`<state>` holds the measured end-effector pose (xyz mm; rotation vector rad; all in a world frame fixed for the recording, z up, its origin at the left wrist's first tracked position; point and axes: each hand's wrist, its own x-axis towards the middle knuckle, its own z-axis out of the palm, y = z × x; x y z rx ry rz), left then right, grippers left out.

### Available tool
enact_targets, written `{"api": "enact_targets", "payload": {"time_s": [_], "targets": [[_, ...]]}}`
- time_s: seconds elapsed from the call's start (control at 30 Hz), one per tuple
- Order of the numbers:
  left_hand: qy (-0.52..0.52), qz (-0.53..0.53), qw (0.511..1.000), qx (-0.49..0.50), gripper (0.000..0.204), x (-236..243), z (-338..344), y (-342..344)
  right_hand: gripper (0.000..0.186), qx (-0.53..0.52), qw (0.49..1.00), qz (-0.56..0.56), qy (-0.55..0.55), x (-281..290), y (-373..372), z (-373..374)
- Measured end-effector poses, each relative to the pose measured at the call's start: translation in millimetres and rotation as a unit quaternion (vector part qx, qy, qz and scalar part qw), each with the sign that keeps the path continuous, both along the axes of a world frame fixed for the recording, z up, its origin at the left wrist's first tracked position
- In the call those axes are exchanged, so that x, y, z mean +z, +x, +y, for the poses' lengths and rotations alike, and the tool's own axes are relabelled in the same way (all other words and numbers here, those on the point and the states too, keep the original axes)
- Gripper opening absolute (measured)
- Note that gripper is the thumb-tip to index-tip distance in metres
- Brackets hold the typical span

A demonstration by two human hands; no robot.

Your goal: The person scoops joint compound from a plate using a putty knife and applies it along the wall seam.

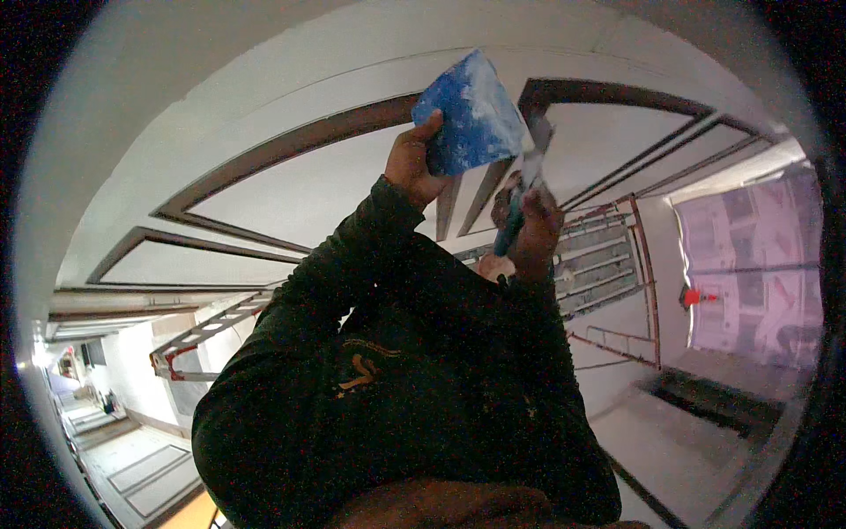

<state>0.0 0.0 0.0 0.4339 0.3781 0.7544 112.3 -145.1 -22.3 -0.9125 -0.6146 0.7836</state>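
Note:
My left hand (416,163) is closed on the edge of a flat blue plate (467,119), with the thumb over its face. White paste is smeared across the plate, thickest toward its right side. In my right hand (536,231) is a putty knife (505,236) with a blue-green handle. Its blade is blurred and rises beside the plate's lower right corner; whether they touch I cannot tell. Both arms are raised in dark sleeves. Beyond them is a white panelled surface (308,181) with dark brown trim (291,145).
A metal ladder (211,331) with red parts is at the left. To the right, near my right arm, stands a reddish scaffold frame (648,264) with grey slats. Farther right hangs a pinkish translucent sheet (749,264), with a small red object (696,297) before it.

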Motion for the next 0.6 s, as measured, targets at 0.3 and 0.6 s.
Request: {"api": "enact_targets", "payload": {"time_s": [0.3, 0.6], "targets": [[0.049, -0.077, 0.991, -0.093, 0.029, -5, -7, 24, 0.026, 0.001, 0.997, 0.056, -0.054, -24, -21, -54], [-0.064, -0.060, 0.943, -0.321, 0.028, -22, -17, 34, 0.032, 0.137, 0.949, 0.279, 0.051, -9, 7, -38]]}}
